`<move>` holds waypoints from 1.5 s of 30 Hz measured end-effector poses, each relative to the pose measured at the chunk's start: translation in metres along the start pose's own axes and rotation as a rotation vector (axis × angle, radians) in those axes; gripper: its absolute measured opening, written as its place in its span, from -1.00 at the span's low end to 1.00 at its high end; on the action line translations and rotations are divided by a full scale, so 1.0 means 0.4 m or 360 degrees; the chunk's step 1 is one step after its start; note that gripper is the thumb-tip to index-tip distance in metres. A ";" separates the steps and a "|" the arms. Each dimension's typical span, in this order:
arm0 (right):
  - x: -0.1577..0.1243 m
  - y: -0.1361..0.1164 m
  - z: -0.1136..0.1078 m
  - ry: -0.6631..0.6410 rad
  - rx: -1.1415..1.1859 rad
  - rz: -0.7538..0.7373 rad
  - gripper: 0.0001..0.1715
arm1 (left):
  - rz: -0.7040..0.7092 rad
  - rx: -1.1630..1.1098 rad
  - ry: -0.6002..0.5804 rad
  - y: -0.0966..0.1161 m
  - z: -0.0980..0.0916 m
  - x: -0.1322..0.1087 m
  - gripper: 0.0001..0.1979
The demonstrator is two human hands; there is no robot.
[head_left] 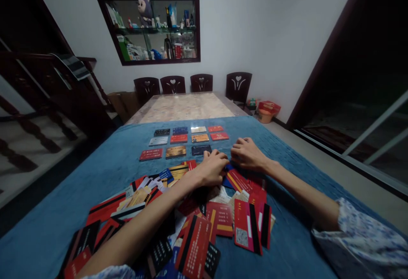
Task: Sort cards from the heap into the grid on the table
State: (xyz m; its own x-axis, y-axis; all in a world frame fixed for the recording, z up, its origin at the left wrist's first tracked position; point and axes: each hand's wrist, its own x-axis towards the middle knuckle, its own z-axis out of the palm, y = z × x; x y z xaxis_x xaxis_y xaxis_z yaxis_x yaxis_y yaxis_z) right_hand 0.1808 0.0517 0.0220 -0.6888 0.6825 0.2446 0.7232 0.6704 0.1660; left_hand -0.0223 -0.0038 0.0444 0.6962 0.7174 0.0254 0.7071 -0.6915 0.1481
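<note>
Many loose cards, such as a red card with a black stripe (pixel 193 247), lie in an overlapping heap on the blue cloth (pixel 283 245). My left hand (pixel 213 168) rests over the heap's far edge with fingers curled; what it grips, if anything, is hidden. Just to its right is my right hand (pixel 247 153), also curled, beside the heap; its fingertips are hidden. Beyond the hands, cards lie in neat rows, among them a dark card (pixel 201 150), a gold card (pixel 176 151) and a red card (pixel 151 154) in the nearest row.
Past the cloth shows the bare tabletop (pixel 188 107), with dark chairs (pixel 239 85) behind it. A wall shelf (pixel 156 29) holds bottles and a plush toy (pixel 145 9). A wooden railing (pixel 35 100) stands on the left. Red and orange containers (pixel 267 113) sit on the floor at right.
</note>
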 end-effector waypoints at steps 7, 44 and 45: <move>-0.070 -0.005 0.000 0.0060 0.0063 0.0042 -0.81 | 0.0192 -0.0072 -0.0089 0.035 0.013 0.006 -0.69; -0.144 -0.047 0.005 0.0099 0.0440 -0.0103 -0.38 | 0.0013 0.0078 0.0034 -0.008 0.055 0.004 -0.70; -0.145 -0.047 0.005 0.0100 0.0447 -0.0109 -0.39 | 0.0011 0.0073 0.0029 -0.008 0.055 0.004 -0.70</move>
State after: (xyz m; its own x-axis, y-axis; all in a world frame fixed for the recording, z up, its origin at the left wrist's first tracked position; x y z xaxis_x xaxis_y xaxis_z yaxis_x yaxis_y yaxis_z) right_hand 0.2070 0.0002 0.0029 -0.7247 0.6192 0.3023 0.6267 0.7747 -0.0847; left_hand -0.0208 -0.0021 0.0223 0.6990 0.7137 0.0443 0.7074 -0.6993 0.1026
